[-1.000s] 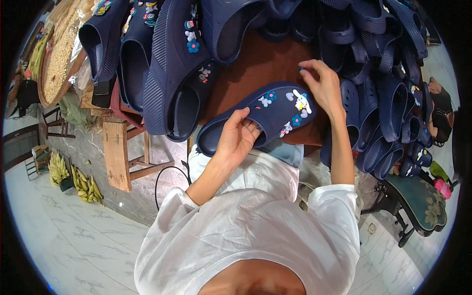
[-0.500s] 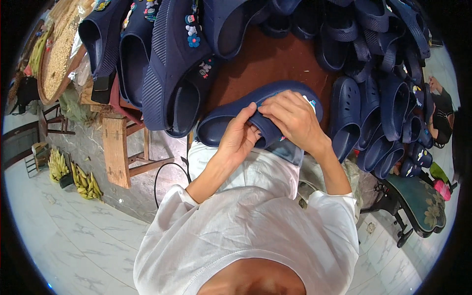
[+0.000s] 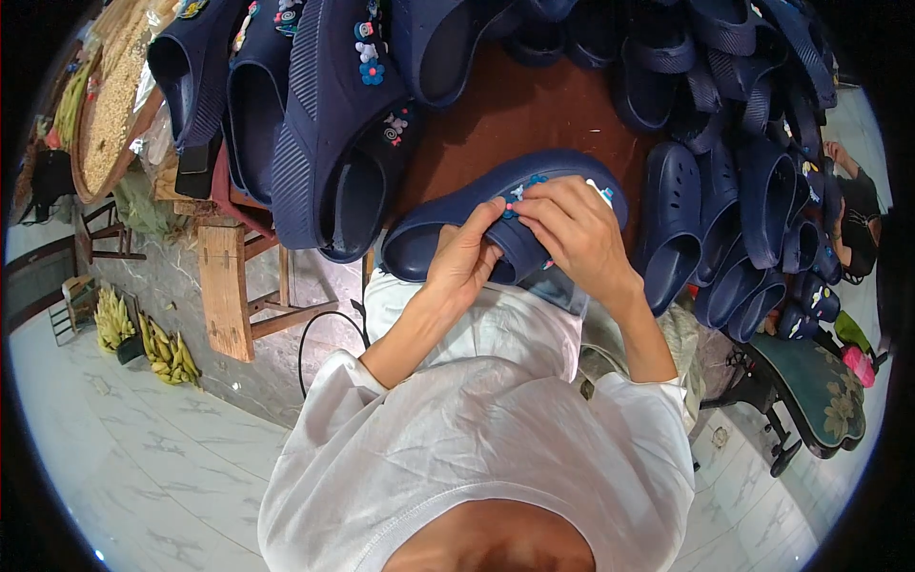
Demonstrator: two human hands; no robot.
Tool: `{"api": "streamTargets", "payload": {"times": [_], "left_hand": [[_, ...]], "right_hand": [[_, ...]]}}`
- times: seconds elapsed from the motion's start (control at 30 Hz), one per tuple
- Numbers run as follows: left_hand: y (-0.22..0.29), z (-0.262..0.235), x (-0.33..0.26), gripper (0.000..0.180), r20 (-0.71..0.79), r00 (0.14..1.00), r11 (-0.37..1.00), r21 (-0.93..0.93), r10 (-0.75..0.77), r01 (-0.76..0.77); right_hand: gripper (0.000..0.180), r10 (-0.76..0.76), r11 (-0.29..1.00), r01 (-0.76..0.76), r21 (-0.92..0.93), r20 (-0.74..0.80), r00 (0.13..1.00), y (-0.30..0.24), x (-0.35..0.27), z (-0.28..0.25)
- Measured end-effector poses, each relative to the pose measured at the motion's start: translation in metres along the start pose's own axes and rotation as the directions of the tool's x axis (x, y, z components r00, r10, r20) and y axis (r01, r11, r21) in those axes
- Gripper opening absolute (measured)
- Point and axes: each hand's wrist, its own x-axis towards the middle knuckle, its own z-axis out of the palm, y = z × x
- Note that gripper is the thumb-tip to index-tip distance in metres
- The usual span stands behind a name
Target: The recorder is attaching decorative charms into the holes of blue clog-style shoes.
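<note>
A navy blue foam clog (image 3: pixel 522 254) lies sideways in front of me, its open heel to the left and its toe to the right. My left hand (image 3: pixel 462 259) grips the clog's upper, thumb on top and fingers tucked inside the opening. Against that thumb, a small pink and blue shoe charm (image 3: pixel 510 208) sits on the upper, pinched by the fingertips of my right hand (image 3: pixel 578 229). Beyond those fingers shows a blue flower charm (image 3: pixel 538 180). A white and blue charm (image 3: pixel 603 194) is near the toe, partly covered by my right hand.
Large navy clogs with charms (image 3: pixel 324 124) stand at the left of the brown tabletop (image 3: pixel 543 114). More navy clogs (image 3: pixel 672 219) crowd the right and far sides. A wooden stool (image 3: pixel 226 291) is at left, a dark green chair seat (image 3: pixel 805 386) at right. Another person (image 3: pixel 858 224) is at far right.
My right fingers have shifted slightly and lifted a little, so the pink and blue charm and the flower charm now show. My left hand keeps its hold on the clog.
</note>
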Motion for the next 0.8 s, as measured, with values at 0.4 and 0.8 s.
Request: {"api": "streamTargets", "payload": {"times": [0.4, 0.8], "left_hand": [[-0.004, 0.002, 0.007, 0.028, 0.013, 0.998, 0.998, 0.013, 0.057, -0.057], [-0.001, -0.002, 0.031, 0.031, 0.079, 0.996, 0.97, -0.235, -0.041, 0.059]], "right_hand": [[0.022, 0.107, 0.994, -0.108, 0.004, -0.209, 0.972, -0.002, -0.024, 0.002], [0.022, 0.469, 0.875, -0.479, 0.078, -0.386, 0.794, 0.009, -0.076, 0.017]]}}
